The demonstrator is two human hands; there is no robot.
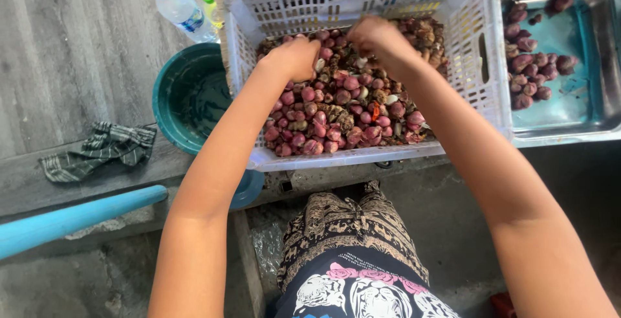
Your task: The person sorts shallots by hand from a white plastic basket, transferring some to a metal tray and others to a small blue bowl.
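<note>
A white slotted plastic crate (466, 65) holds a heap of small red shallots (343, 111) with loose dry skins. My left hand (294, 56) reaches into the far left part of the heap, fingers curled down among the shallots. Just right of it, my right hand (378, 40) hovers over the far middle of the heap with fingers bunched together. What either hand grips is hidden by the knuckles.
A metal sink (582, 98) at the right holds water and several peeled shallots (530, 65). A teal bucket (178, 98) stands left of the crate, with a plastic bottle (181, 10) behind it. A striped cloth (103, 150) lies on the ledge above a blue pipe (77, 218).
</note>
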